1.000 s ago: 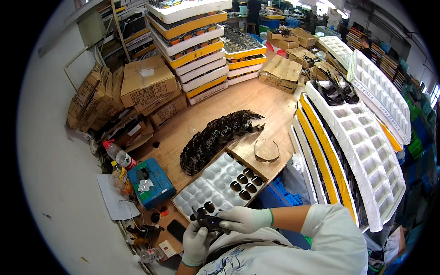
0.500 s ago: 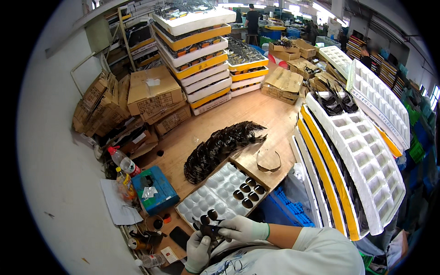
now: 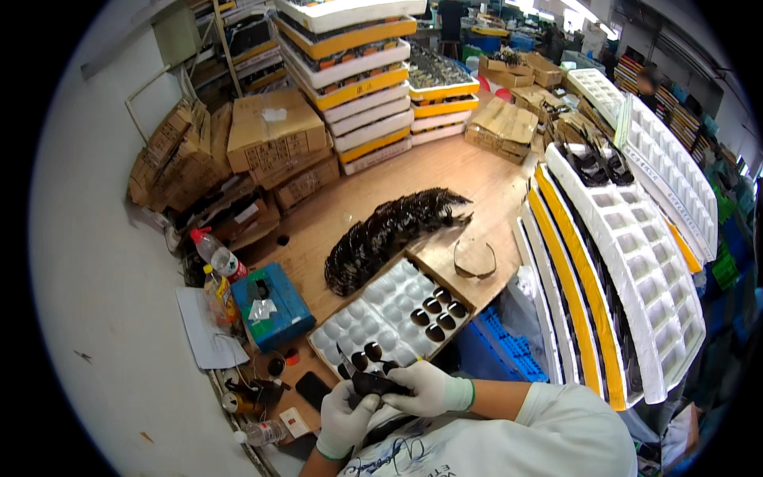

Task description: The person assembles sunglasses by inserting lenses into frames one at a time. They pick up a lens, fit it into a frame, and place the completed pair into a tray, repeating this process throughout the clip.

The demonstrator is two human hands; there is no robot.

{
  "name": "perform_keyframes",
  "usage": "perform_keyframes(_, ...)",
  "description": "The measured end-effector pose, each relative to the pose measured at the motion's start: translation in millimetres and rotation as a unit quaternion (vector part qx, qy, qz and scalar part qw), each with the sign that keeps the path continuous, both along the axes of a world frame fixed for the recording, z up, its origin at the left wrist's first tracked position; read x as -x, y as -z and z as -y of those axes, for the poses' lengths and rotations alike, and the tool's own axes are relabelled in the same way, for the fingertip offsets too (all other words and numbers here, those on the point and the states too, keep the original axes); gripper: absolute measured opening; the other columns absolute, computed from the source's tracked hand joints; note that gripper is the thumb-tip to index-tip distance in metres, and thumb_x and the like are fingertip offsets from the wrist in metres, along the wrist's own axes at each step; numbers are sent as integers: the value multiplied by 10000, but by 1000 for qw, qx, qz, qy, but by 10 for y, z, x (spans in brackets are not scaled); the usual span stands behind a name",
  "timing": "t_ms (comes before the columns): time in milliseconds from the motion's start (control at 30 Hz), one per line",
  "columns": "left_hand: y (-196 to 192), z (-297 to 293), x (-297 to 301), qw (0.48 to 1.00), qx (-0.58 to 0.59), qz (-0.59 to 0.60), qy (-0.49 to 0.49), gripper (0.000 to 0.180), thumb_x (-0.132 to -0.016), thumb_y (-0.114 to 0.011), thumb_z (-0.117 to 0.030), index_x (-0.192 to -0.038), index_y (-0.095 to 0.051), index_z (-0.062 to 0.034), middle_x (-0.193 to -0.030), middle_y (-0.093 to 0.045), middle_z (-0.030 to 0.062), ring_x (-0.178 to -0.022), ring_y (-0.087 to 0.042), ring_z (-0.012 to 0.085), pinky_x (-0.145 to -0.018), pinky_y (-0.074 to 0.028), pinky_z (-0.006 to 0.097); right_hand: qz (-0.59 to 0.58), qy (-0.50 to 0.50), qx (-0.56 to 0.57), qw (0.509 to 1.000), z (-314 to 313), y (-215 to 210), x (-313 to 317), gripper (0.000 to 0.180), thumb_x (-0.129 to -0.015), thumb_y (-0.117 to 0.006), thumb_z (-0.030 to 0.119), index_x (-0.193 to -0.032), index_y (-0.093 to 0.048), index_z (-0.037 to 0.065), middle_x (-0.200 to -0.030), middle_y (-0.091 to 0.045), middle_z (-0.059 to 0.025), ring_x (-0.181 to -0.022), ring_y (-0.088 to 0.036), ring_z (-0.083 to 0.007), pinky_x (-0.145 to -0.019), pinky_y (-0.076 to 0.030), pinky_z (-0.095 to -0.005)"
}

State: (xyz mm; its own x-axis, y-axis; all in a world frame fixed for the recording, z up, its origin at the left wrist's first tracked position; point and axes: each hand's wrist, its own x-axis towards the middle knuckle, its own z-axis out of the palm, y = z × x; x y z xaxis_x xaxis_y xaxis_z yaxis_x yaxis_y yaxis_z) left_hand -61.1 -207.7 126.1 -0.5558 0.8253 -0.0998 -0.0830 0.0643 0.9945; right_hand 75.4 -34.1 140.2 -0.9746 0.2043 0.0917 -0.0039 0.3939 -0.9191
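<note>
Both my hands wear white gloves and meet at the near edge of the wooden table. My left hand (image 3: 343,421) and my right hand (image 3: 425,389) together grip a dark pair of sunglasses (image 3: 373,383). Just beyond them lies a white moulded tray (image 3: 381,306) with several dark lenses in its pockets. A long heap of dark sunglasses (image 3: 389,234) sits further out on the table. One clear-lensed pair of glasses (image 3: 474,261) rests on a board beside the tray.
A blue box (image 3: 270,306), plastic bottles (image 3: 213,250) and small items crowd the left. Cardboard boxes (image 3: 274,143) and stacked white-and-yellow trays (image 3: 358,71) stand at the back. More white moulded trays (image 3: 628,238) lean at the right. A blue crate (image 3: 501,350) sits below the table.
The view has shifted slightly. My hands stay together on the dark sunglasses near the tray's near corner, turning them a little.
</note>
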Motion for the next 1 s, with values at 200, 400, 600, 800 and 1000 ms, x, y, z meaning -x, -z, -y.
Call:
perform_keyframes(200,212,-95,76,999,0,-36,37,368,-927,-748,-290,-1001,-644,54,-796,-725,76,-712,-662,91,-640,-527,244,60,-10,33,998,-115,135,26,304,-868,-731,256,-921,-603,-15,-694,-605,-206,-647,-626,-379,-605,-488,-423)
perform_keyframes(400,341,-522,192,981,94,-89,143,288,-903,-720,-140,-1108,-643,47,-936,-711,54,-798,-638,85,-729,-525,244,114,-17,60,991,-470,481,34,323,-801,-672,133,-1096,-625,11,-942,-693,-230,-925,-675,-415,-818,-527,-455)
perform_keyframes(600,975,-1182,378,995,100,-16,-12,277,-892,-689,-120,-1118,-669,40,-952,-711,85,-781,-654,145,-729,-533,295,287,220,-237,902,-1675,1127,-36,261,-848,-611,134,-1095,-675,77,-1026,-711,-166,-989,-692,-321,-886,-531,-445)
perform_keyframes(800,2287,-1917,2357,954,155,-39,-254,186,-973,-590,-214,-1022,-629,-39,-834,-560,-11,-696,-486,128,-656,-431,299,319,255,-476,779,-2962,2329,-248,248,-860,-563,147,-1082,-640,70,-1089,-650,-110,-1048,-631,-306,-938,-499,-422)
perform_keyframes(1000,2900,-1968,2676,933,251,136,-221,256,-1008,-581,-356,-1084,-609,-113,-1046,-612,21,-953,-564,197,-847,-437,392,495,109,-318,801,-3403,2368,16,248,-883,-548,146,-1076,-696,100,-1145,-690,-143,-1111,-656,-321,-919,-543,-438)
